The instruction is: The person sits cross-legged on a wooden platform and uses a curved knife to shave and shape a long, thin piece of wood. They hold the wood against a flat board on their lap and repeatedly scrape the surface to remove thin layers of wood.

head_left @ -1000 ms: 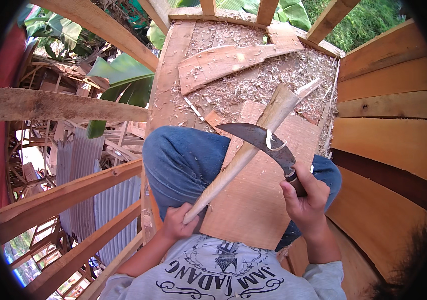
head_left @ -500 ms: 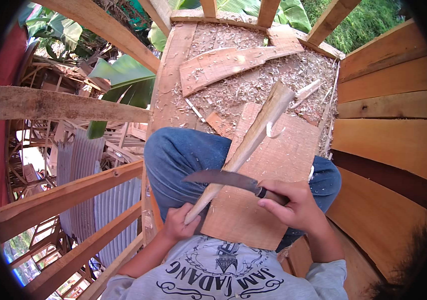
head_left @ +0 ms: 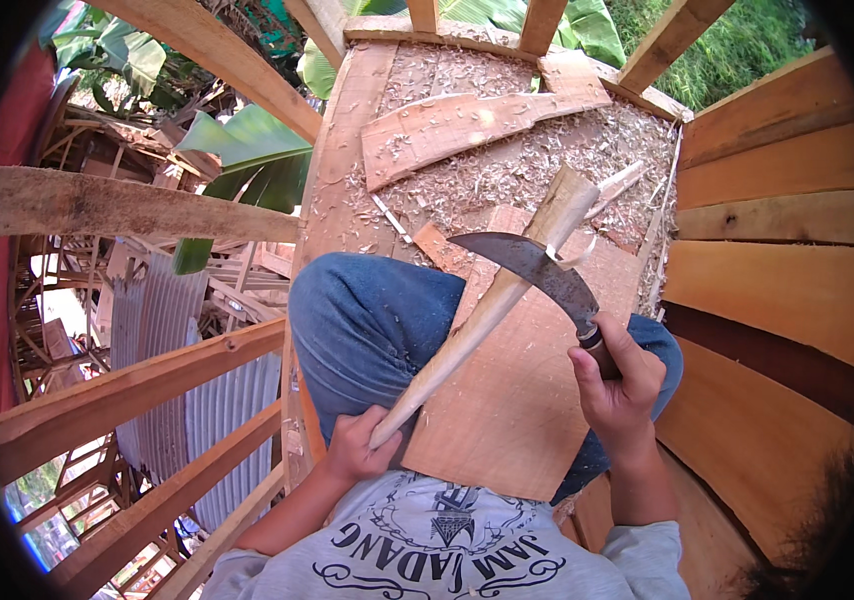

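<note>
My left hand (head_left: 364, 442) is closed round the near, thinner end of a long wooden stick (head_left: 467, 340), which slants away to the right and thickens toward its far end. In my right hand (head_left: 623, 385) is the dark handle of a knife with a curved blade (head_left: 535, 264). The blade crosses over the stick's upper part, and a pale curled shaving (head_left: 572, 256) hangs beside it. Beneath the stick, a flat wooden board (head_left: 507, 420) rests across my lap, between my jeans-covered knees.
Wood shavings (head_left: 492, 165) cover the floor ahead, where a rough-cut plank (head_left: 457, 130) lies. Wooden boards (head_left: 767, 270) form a wall close on my right. Open railings (head_left: 137, 205) run along the left, with corrugated metal sheets (head_left: 232, 420) and banana leaves beyond.
My right hand has moved forward and turned, carrying the knife from the stick's lower part up toward its thicker far end. My left hand keeps its hold.
</note>
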